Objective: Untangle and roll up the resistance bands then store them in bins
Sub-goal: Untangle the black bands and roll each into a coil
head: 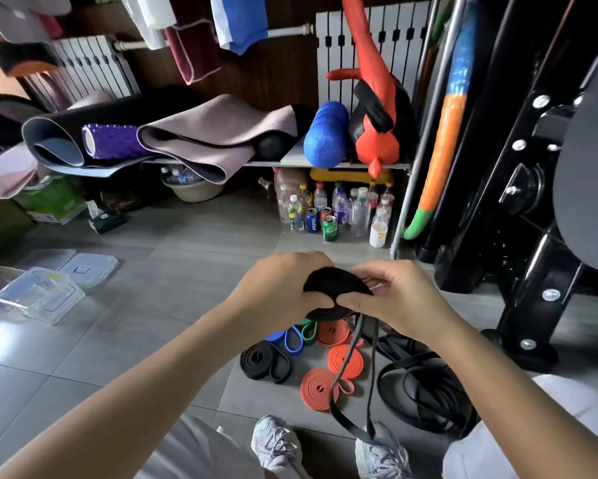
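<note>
A black resistance band, partly wound into a coil [332,283], sits between both my hands above the floor. My left hand [276,288] grips the coil from the left and my right hand [390,299] pinches its right edge. The band's loose tail [339,385] hangs down to my shoes. On the floor below lie rolled bands: a black one [261,361], three orange ones [316,388], a blue one [292,340] and a green one [309,331]. A tangle of black bands [425,392] lies to the right.
Clear plastic bins and lids [45,292] lie on the grey tiles at the left. Bottles and cans [335,210] stand under a shelf with mats and rollers [193,133]. A black gym machine [532,202] fills the right side. My shoes [325,447] are at the bottom.
</note>
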